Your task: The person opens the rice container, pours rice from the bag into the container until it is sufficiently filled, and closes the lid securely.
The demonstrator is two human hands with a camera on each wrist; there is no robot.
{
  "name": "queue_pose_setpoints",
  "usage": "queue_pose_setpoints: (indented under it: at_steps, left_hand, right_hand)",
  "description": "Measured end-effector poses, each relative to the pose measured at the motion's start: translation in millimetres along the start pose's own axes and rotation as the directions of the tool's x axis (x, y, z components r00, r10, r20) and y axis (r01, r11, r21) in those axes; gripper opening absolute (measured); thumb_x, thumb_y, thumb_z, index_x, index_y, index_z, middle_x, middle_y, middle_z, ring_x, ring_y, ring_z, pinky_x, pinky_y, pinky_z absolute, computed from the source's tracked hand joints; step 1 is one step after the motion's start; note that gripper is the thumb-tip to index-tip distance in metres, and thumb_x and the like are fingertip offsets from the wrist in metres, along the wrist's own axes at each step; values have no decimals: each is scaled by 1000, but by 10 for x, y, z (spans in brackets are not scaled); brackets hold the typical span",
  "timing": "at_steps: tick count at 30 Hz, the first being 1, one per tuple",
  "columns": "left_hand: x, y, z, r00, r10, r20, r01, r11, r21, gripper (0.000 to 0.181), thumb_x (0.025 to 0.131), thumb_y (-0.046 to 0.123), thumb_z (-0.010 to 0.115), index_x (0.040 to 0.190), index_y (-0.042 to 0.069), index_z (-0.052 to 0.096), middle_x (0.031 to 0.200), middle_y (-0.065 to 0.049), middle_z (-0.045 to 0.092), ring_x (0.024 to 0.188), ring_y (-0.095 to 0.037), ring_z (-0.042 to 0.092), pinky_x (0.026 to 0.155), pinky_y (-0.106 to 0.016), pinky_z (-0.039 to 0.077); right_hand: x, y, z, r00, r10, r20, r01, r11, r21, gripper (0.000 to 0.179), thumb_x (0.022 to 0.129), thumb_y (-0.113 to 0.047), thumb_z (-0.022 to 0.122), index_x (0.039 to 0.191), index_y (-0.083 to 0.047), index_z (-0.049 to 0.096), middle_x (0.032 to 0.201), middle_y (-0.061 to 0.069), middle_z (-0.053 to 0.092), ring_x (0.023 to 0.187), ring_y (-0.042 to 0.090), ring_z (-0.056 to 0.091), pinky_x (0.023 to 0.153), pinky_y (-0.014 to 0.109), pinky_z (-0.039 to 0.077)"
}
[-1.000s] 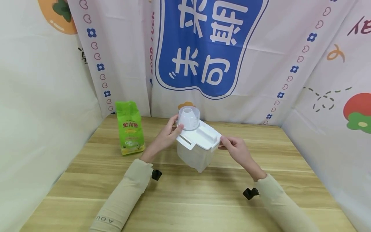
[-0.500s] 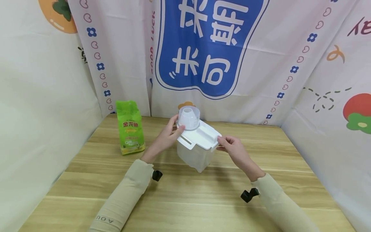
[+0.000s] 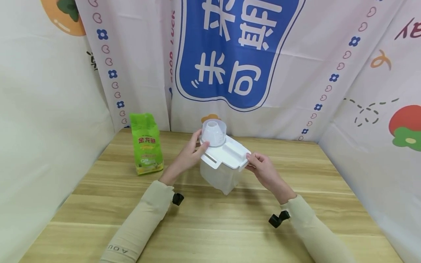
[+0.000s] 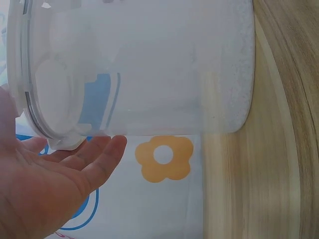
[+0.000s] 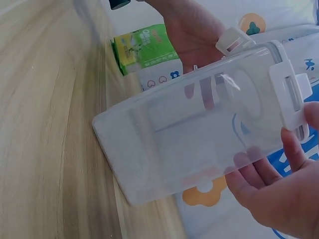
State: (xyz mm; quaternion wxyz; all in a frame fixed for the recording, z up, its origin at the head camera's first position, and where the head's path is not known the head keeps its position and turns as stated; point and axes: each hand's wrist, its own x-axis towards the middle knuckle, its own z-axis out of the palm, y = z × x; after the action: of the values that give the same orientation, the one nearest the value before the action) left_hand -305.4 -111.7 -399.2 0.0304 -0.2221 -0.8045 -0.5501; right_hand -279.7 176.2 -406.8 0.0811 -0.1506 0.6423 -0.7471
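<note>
A clear plastic storage container (image 3: 218,177) stands upright on the table, seen through its walls with nothing visible inside. Its white lid (image 3: 231,151) carries a clear measuring cup (image 3: 214,134) over a white spout. My left hand (image 3: 190,150) holds the lid's left side, thumb in front and fingers around the far side. A white latch flap (image 5: 235,42) sticks outward near that hand. My right hand (image 3: 263,168) pinches the lid's right edge at another latch (image 5: 289,94), thumb and index finger on it. Its other fingers (image 5: 244,181) lie against the container wall.
A green food bag (image 3: 147,144) stands at the back left of the wooden table (image 3: 210,233). Printed white cloth (image 3: 144,73) hangs behind the table and along both sides. A small black device (image 3: 279,219) juts from the right wrist, another from the left.
My right hand and wrist have shifted slightly left, the thumb moving onto the lid's right edge. The left hand and the container have stayed in place.
</note>
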Motion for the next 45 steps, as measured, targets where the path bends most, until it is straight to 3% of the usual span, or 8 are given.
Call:
queue_pose_setpoints:
  at_steps: [14, 21, 24, 36, 45]
  left_hand:
    - [-5, 34, 22, 1000, 9, -10, -9, 1000, 14, 71, 103, 46, 43, 157, 14, 12, 157, -20, 27, 133, -40, 46, 105, -53, 47]
    - [-19, 11, 37, 1000, -15, -10, 15, 1000, 15, 73, 101, 50, 44, 157, 16, 11, 158, -18, 27, 133, -38, 45, 106, -53, 46]
    - [-17, 14, 36, 1000, -17, -12, 17, 1000, 13, 73, 101, 50, 44, 157, 16, 11, 158, -17, 27, 134, -37, 45, 106, -53, 46]
    - [7, 44, 31, 1000, -1, -14, 1, 1000, 27, 72, 102, 49, 44, 157, 16, 12, 159, -18, 26, 134, -39, 45, 106, -53, 46]
    - [-1, 20, 15, 1000, 1, -13, 0, 1000, 28, 71, 102, 47, 45, 157, 14, 15, 156, -20, 30, 133, -40, 47, 106, -53, 46]
  right_hand:
    - [20, 58, -4, 998, -61, -13, 61, 998, 11, 32, 101, -15, 53, 70, -12, 54, 83, -6, 60, 87, 7, 61, 85, 27, 56]
    - [-24, 54, 48, 996, -60, -61, 60, 998, 0, 38, 103, -15, 50, 68, -16, 66, 84, -7, 63, 82, 5, 59, 71, 18, 53]
    - [-20, 50, 57, 995, -64, -72, 64, 998, -1, 38, 102, -15, 50, 68, -17, 67, 85, -8, 63, 83, 5, 59, 71, 17, 53]
    - [14, -72, 2, 999, 15, -29, -18, 996, -85, 40, 102, -11, 46, 74, -21, 72, 81, -9, 67, 78, 3, 61, 73, 18, 53]
    - [-2, -79, -7, 999, 39, -14, -40, 995, -88, 36, 101, -13, 49, 75, -19, 73, 85, -7, 67, 80, 5, 62, 75, 19, 53]
